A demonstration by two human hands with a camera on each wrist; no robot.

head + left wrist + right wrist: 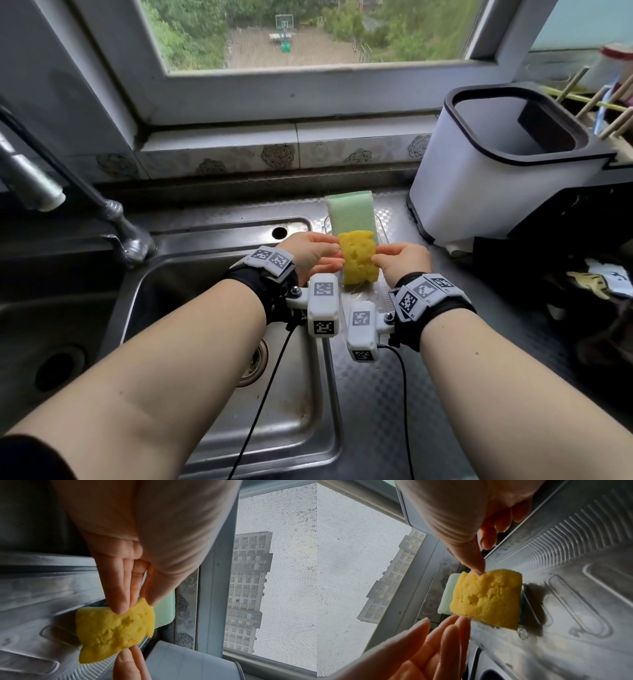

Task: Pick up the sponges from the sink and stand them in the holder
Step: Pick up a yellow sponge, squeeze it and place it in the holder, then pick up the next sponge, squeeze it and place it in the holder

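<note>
1. Nearest the person lies the stainless-steel sink basin (291, 394), its round drain partly hidden behind the left forearm.
2. Past the basin's right rim, both hands meet over the ribbed steel worktop (376, 394). The left hand (310, 255) touches the left edge of the yellow sponge with nearly straight fingers (118, 599); whether they pinch it cannot be told.
3. The right hand (406, 262) touches the sponge's right edge with its thumb tip; its other fingers (488, 539) hang loosely curled, clear of the sponge.
4. The porous yellow foam sponge (358, 258) stands on edge in the clear plastic holder (376, 301) on the worktop. It is roughly rectangular, pitted with holes and dark specks, with a ragged upper edge.
5. Just behind it, a pale green rectangular sponge (349, 212) stands upright in the same holder, smooth-faced and taller.
6. Farther right, a white plastic bin with a black rim (493, 178) sits on the worktop.
7. Behind everything runs the flower-patterned tiled sill (281, 156) below the window.
</note>
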